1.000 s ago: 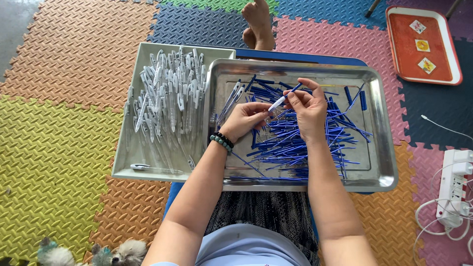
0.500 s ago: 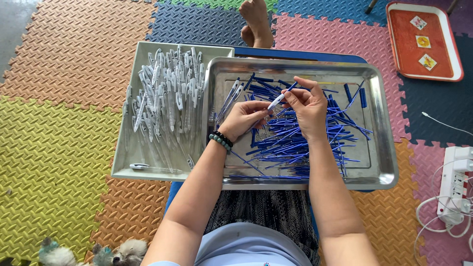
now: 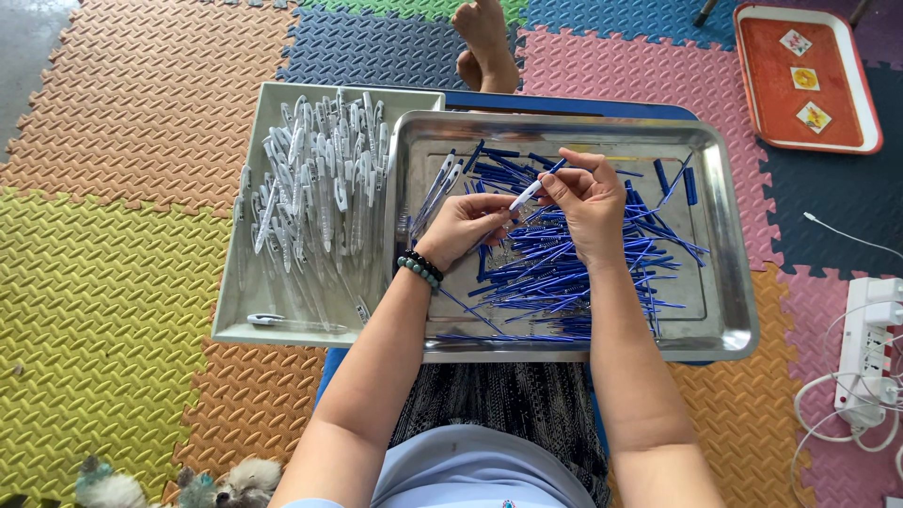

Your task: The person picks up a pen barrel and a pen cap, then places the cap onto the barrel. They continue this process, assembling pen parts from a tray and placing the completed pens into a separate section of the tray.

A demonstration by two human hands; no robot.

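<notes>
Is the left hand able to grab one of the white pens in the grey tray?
Probably yes. The left hand is pinching a pen part with the right hand, but the white pens lie uncovered in the grey tray just beside it, with nothing between.

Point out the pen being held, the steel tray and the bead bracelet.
pen (image 3: 527,195), head view, on its white barrel.
steel tray (image 3: 724,310), head view, on its bare right floor.
bead bracelet (image 3: 419,270), head view, on the beads at the left wrist.
</notes>
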